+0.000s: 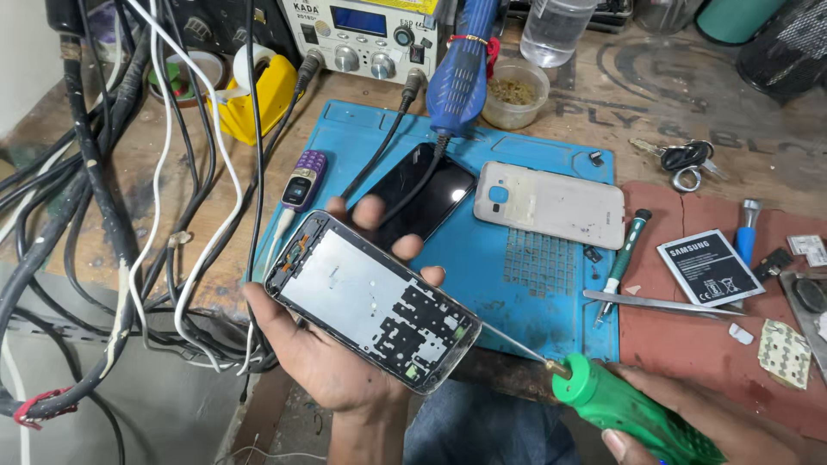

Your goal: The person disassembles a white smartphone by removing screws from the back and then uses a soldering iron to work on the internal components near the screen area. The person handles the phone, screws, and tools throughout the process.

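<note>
Head view: wooden tabletop (pixel 672 82), blue work mat (pixel 534 284) on it, red mat (pixel 698 344) just to its right. Soldering station (pixel 366 34) at back edge, black + white cables (pixel 129 198) piled at left. Left hand (pixel 340 344) palm up, fingers curled round an opened phone frame (pixel 370 301), inner metal side up, tilted, held above mat's near-left corner. Right hand (pixel 689 413) closed on green-handled screwdriver (pixel 620 405); thin tip touches frame's lower right corner. On blue mat: black phone (pixel 422 198) face up w/ cable across it, white back cover (pixel 551 205) just beside it. Small purple phone (pixel 303 179) at mat's left edge. Battery (pixel 708 267) on red mat, tweezers (pixel 659 302) beside it, crossing both mats. Keys (pixel 685 158) on bare wood, well apart from hands.
</note>
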